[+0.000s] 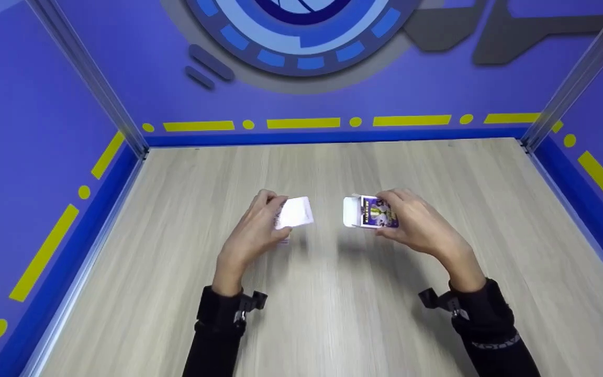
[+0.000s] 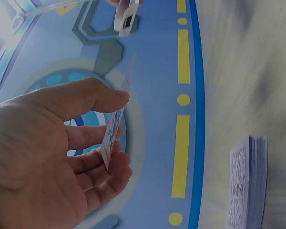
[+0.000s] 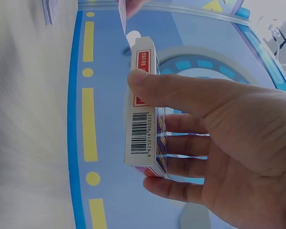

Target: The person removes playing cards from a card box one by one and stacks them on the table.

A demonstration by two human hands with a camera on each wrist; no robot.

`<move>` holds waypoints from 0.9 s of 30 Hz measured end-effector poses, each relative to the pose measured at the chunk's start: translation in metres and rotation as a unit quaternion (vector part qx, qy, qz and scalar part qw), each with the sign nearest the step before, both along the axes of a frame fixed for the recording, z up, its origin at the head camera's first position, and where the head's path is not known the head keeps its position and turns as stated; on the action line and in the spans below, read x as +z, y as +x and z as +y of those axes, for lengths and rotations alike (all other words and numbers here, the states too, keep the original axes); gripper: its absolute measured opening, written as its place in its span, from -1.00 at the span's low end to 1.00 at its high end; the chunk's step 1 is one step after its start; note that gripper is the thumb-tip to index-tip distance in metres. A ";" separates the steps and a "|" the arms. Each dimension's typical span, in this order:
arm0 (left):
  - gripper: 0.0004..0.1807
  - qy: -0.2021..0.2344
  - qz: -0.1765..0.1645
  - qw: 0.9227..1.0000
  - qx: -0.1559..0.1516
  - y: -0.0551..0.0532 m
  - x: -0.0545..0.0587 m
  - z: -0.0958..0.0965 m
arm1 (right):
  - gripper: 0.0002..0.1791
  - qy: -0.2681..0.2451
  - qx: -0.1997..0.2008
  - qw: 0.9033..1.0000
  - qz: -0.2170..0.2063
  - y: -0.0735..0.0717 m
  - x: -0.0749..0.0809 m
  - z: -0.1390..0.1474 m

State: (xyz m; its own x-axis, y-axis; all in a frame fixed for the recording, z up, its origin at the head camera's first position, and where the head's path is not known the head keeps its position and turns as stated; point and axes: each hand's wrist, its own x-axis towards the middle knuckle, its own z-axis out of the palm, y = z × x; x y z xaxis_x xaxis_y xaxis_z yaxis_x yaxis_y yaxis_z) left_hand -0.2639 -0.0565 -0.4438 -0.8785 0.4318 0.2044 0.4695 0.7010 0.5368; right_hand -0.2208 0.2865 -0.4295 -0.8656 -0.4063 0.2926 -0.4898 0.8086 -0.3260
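My left hand (image 1: 253, 226) pinches a single thin playing card (image 1: 295, 212) between thumb and fingers; its upper face glares white in the head view. In the left wrist view the card (image 2: 113, 128) stands nearly edge-on, patterned on one side. My right hand (image 1: 421, 222) grips a small card box (image 1: 380, 212), fingers on one edge and thumb on the opposite one. The box's white end flap (image 1: 351, 211) is folded out toward the left hand. A barcode and red label show on the side of the box (image 3: 142, 124) in the right wrist view.
A stack of playing cards (image 2: 248, 186) lies on the wooden table (image 1: 312, 314) below my left hand, mostly hidden by it in the head view. Blue panels (image 1: 301, 104) with yellow marks enclose the table at the back and both sides.
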 end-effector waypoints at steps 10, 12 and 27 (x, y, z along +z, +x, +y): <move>-0.29 -0.012 -0.026 0.999 0.026 -0.012 -0.007 -0.022 | -0.20 -0.023 -0.020 0.999 -0.011 -0.003 0.001 0.011; -0.29 -0.026 -0.036 0.998 0.034 -0.014 -0.010 -0.024 | -0.20 -0.024 -0.021 0.999 -0.012 -0.003 0.001 0.012; -0.30 -0.083 -0.116 0.988 0.059 -0.027 -0.036 -0.026 | -0.23 -0.021 -0.026 0.999 -0.014 -0.002 0.000 0.011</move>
State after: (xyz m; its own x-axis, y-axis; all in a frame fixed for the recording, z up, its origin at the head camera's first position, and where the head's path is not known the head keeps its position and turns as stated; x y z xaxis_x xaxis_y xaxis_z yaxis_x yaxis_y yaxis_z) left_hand -0.2908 -0.0829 -0.4796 -0.9397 0.3338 -0.0741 0.2563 0.8312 0.4933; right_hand -0.2225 0.2970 -0.4296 -0.8930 -0.3485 0.2848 -0.4382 0.8176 -0.3736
